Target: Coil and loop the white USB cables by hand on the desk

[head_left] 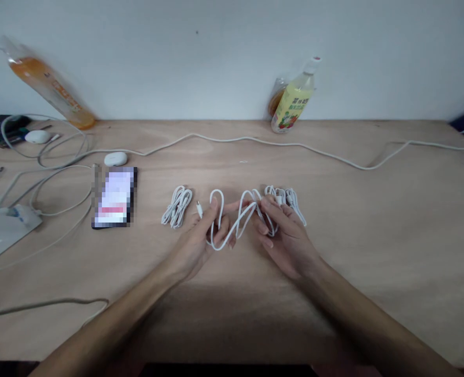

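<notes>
A loosely looped white cable (pixel 237 225) stretches between my two hands above the table. My left hand (pixel 208 229) pinches one part of it, and a white plug (pixel 199 209) sticks out beside the thumb. The fingers of my right hand (pixel 281 225) are closed on the cable's other loops. Left of my hands lies a coiled white cable bundle (pixel 177 207). Behind my right hand are more coiled white cables (pixel 294 204), partly hidden by the fingers.
A phone (pixel 116 198) and a white case (pixel 115 159) lie left on the wooden table (pixel 373 220). A long white cord (pixel 247 139) crosses behind. Two bottles, orange (pixel 51 89) and yellow (pixel 294 99), stand by the wall. Tangled cables and a white power strip (pixel 4 233) are far left.
</notes>
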A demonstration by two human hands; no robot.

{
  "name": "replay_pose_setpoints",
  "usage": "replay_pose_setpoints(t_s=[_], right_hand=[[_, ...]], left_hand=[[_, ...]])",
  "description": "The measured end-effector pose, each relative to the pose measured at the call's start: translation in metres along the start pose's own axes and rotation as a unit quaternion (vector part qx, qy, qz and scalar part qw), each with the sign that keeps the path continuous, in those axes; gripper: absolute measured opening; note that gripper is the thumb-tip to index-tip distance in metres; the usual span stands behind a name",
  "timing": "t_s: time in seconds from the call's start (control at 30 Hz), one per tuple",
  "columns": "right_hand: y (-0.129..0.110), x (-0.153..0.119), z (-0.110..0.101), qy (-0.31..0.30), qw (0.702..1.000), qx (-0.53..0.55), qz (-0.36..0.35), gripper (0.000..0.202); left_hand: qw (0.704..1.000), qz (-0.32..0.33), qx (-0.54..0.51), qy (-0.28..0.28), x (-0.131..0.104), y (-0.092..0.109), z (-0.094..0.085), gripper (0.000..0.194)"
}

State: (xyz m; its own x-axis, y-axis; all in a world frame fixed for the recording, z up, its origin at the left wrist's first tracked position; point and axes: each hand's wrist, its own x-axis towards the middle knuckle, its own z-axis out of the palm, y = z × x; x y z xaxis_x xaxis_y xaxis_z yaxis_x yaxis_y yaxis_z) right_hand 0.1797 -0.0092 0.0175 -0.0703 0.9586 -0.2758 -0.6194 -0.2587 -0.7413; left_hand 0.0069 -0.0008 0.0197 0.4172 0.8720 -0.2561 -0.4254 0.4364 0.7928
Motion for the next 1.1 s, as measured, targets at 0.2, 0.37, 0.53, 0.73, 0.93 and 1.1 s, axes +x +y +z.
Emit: replay_pose_setpoints(t_s=[0.2, 0.37, 0.53, 0.73, 0.93, 1.1], right_hand=[[-0.0006, -0.0008, -0.0021, -0.005, 1.000, -0.005, -0.003, 0.048], [-0.0019, 0.0017, -0.0061, -0.018, 0.999, -0.023, -0.019, 0.043], [-0.0042, 0.0032, -0.0078, -0.006, 0.999, -0.037, -0.039, 0.045], [-0.0051, 0.0010, -0.0047, 0.011, 0.996, -0.074, -0.043, 0.046], [-0.0033, 0.0017, -0.0033, 0.020, 0.996, -0.075, -0.047, 0.054], [-0.0032, 0.0002, -0.0019, 0.023, 0.996, -0.075, -0.047, 0.057]], left_hand=[[1.000, -0.003, 0.024, 0.013, 0.0000, -0.0029, -0.0004, 0.060], [0.999, -0.028, -0.020, -0.018, -0.0013, -0.0024, 0.0003, 0.062], [0.998, -0.045, -0.046, -0.028, -0.0011, 0.0009, -0.0005, 0.059], [0.997, -0.043, -0.056, -0.017, -0.0011, 0.0006, -0.0025, 0.056], [0.999, -0.036, -0.004, -0.026, -0.0015, -0.0009, -0.0026, 0.069], [0.999, -0.031, 0.023, -0.037, -0.0009, -0.0011, -0.0018, 0.075]])
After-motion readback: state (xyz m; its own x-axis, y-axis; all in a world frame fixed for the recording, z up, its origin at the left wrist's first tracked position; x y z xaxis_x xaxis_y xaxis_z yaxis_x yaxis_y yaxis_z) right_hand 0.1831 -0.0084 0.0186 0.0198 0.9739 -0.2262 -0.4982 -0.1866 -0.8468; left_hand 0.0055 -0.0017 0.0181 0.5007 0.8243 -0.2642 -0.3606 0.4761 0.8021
